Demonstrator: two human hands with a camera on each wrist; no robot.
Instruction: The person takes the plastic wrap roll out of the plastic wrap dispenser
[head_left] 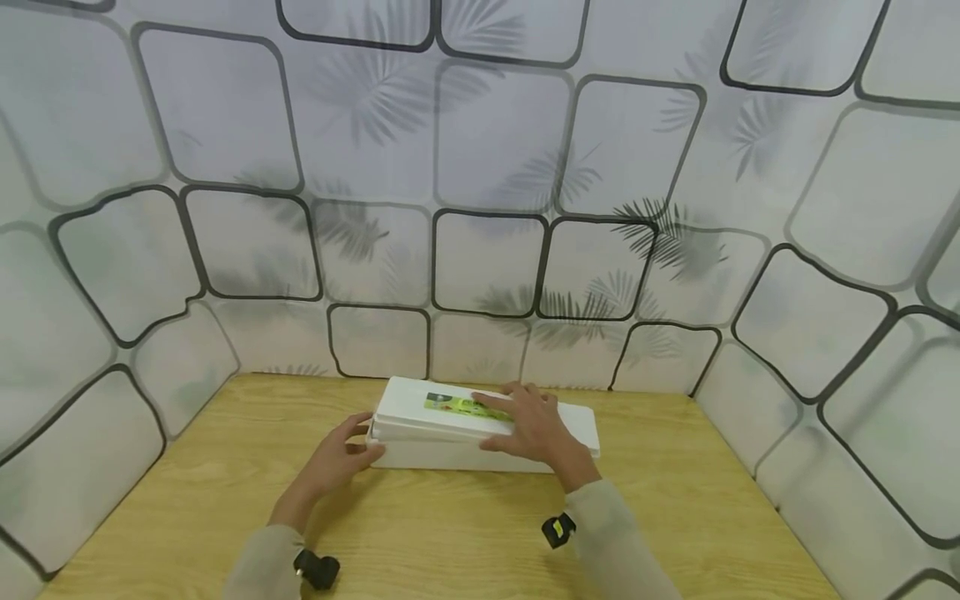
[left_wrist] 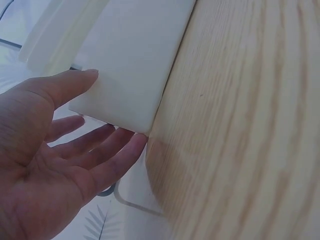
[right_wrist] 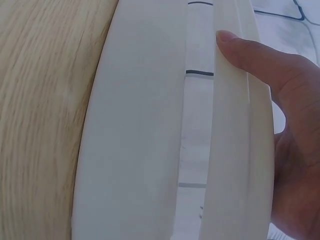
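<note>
A long white box lies on the table, its lid tilted on top with a green and yellow label. My right hand grips the lid across its width, thumb on the front edge and fingers over the top. The right wrist view shows a gap between the lid and the box wall. At the box's left end, my left hand holds the corner, thumb against the front wall and fingertips at the end. The inside of the box is hidden.
The box rests on a light wooden table. Patterned cloth with dark rounded squares and leaf prints hangs behind the table and along both sides. A small black camera is strapped at each sleeve.
</note>
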